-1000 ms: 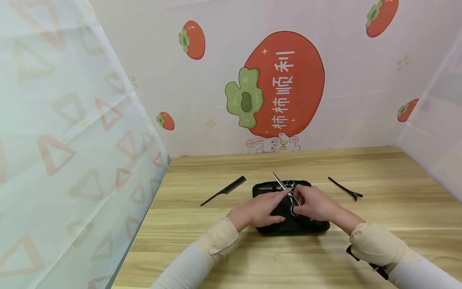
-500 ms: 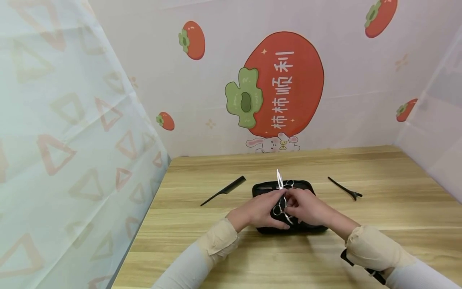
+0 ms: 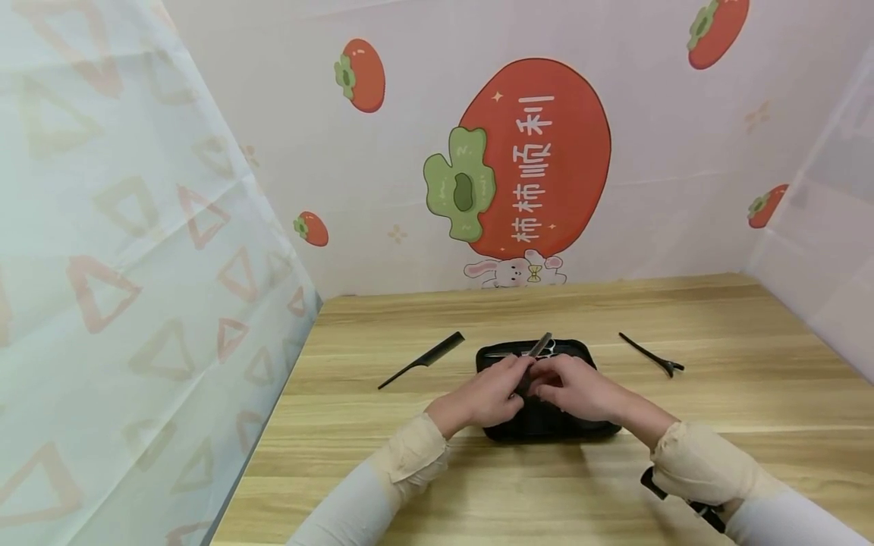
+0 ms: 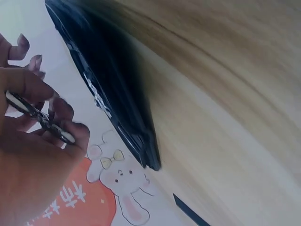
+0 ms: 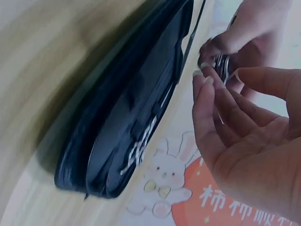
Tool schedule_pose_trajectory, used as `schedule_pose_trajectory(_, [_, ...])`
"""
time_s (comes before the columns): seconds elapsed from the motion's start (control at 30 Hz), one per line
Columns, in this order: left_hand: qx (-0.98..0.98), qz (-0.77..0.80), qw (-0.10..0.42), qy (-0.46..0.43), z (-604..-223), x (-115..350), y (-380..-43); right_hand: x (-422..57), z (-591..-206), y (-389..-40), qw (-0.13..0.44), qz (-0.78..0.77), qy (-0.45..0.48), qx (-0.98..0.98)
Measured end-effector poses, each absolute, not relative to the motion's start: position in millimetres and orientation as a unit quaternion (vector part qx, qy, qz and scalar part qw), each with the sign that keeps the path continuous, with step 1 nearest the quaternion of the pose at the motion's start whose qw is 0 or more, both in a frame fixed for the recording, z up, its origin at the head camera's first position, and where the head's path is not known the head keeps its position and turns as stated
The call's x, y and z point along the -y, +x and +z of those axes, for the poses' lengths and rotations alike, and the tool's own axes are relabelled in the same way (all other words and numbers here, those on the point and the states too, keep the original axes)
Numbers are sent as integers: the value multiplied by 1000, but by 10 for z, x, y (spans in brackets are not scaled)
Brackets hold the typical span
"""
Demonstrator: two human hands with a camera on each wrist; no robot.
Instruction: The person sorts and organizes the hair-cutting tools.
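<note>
Scissors [image 3: 542, 344] are up over the case, pinched between thumb and fingers of my left hand [image 3: 483, 396], blades angled away from me and a bit right. Right hand [image 3: 583, 390] is just beside the handles, fingers bent, thumb facing them; can't tell if it's gripping or only near. Both hands are off the tabletop [image 3: 478, 500].

Below them: black case [image 3: 549, 426], lying on the tabletop. Second pair of scissors [image 5: 140, 148] sits along its far side, silver handles showing, partly hidden in the head view.

Black tail comb [image 3: 437, 353] lies left of the case, apart from it, tail toward me. Black hair clip [image 3: 668, 367] lies right of the case, also apart, forked end nearer me.

Behind the tabletop: pale backdrop [image 3: 382, 167], big persimmon print [image 3: 573, 159], rabbit print [image 3: 514, 273] under it.
</note>
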State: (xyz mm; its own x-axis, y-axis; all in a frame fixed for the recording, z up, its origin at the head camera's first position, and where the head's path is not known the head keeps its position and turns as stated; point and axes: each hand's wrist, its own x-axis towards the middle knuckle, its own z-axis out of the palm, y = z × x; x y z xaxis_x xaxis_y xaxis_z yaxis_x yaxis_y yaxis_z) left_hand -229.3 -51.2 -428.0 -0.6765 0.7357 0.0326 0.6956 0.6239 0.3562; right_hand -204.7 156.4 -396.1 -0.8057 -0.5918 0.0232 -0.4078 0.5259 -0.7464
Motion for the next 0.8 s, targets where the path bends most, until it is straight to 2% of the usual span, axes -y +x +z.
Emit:
schedule_pose_trajectory(0.3, [-904,124,69,404,-4265,701,-2365,-1905,-4067,-2210,69,-293,-261,-917])
schedule_pose_trajectory(0.53, [-912,78,72,397,-4334,791,-2423,-2264,-4271,-2337,85,-204,-291,-931])
schedule_pose_trajectory(0.8, [-912,81,77,395,-4411,849,-2513,-2468,-4448,-2413,82,-124,-311,-939])
